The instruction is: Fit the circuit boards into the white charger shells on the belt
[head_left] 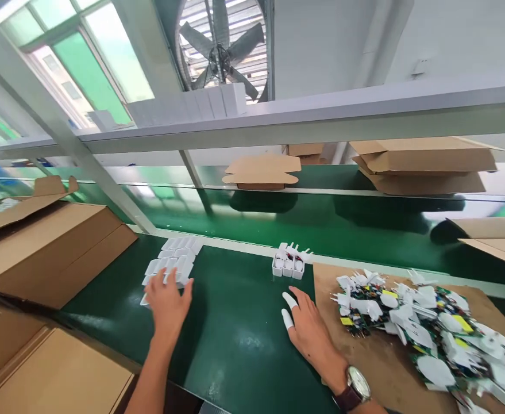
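My left hand [166, 302] is over the near end of a cluster of white open plastic cases [178, 253], its thumb and fingers spread. Whether the fingertips touch a case I cannot tell. On the bare green table surface rests or hovers my right hand [310, 328], fingers apart and holding nothing; white covers sit on two of its fingers and a watch on its wrist. Just beyond it stand several white cases [287, 265] in a row, with white parts and wires poking out at the top.
A heap of circuit boards with white plastic parts [411, 322] lies on a brown cardboard sheet [325, 287] at right. Large cardboard boxes [54, 247] flank the left side. Behind the table's pale edge runs a green surface [243, 221] carrying cardboard boxes [424, 164]; a metal rail [321, 123] crosses above.
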`<state>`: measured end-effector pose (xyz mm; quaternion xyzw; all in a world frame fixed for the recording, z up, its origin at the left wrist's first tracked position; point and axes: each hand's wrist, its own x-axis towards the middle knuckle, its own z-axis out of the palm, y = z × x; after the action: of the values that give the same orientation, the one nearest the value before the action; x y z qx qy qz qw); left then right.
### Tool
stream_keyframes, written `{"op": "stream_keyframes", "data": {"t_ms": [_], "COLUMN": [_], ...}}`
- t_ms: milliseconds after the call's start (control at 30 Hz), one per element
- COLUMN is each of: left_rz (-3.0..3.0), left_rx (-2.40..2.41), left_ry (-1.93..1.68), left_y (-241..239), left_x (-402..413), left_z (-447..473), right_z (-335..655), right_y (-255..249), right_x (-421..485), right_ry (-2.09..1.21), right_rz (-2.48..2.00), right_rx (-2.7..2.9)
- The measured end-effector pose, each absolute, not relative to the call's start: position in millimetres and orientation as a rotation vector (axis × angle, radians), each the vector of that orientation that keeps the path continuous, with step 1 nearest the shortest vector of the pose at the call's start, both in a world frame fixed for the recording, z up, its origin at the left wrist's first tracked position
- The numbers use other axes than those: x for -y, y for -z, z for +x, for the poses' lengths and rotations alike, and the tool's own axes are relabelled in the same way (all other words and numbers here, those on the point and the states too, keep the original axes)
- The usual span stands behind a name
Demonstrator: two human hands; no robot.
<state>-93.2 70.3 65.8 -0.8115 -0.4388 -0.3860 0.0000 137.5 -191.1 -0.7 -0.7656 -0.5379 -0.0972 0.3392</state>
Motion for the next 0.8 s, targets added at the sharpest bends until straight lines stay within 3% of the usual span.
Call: {"op": "stream_keyframes", "data": {"t_ms": [133, 267, 433, 600, 800], "left_rz": [-2.471, -2.810, -3.270, -3.468, -3.589], "left_rx": [1.538, 1.074, 0.458, 0.268, 0.196], "left_ry": [1.052, 1.213, 1.038, 0.898, 0.964], "left_y": [-53, -44, -49, -40, -14], "left_x": [-78, -59, -27, -27, -24], "left_z": [-114, -75, -7, 22, 21], "right_z": [128, 128, 162, 209, 211], "right_y": [-16, -38, -77, -96, -86], "right_x": [189, 190, 222, 293, 324], "right_ry": [0.195, 0.168, 0.338, 0.555, 0.474], "right_rz": [-2.108, -2.084, -2.138, -2.334, -2.479], "right_rx": [1.419, 1.431, 1.354, 1.182, 1.362]}}
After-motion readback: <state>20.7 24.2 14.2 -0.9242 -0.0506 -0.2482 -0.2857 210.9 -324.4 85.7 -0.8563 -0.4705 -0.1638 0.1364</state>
